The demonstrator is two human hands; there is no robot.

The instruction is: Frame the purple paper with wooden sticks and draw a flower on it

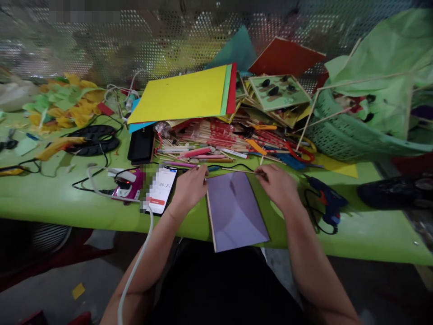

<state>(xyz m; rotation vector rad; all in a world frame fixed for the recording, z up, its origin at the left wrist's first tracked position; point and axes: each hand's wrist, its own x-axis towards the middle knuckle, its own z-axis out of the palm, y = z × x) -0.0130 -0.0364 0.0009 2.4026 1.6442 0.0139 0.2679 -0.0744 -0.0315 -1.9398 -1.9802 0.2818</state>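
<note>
Stick (237,170), thin and pale, ran level along the far edge of a purple sheet (235,212), held just above the green worktop (67,198). The left hand (191,187) pinched its left end with curled fingers, and the right hand (277,185) pinched its right end the same way, thumb and fingertips closed on it. The sheet lay flat between the two wrists, its near corner hanging past the worktop edge.

A phone (162,189) with a lit screen lay just beside the left hand, with a white cable (101,192) curving past it. A blue glue gun (326,198) lay to the right of the right hand. Beyond the stick sat a jumble of pens and sticks (209,140), red scissors (299,153), a stack of coloured paper (184,95) with yellow on top, and a green basket (341,133) at the far right.
</note>
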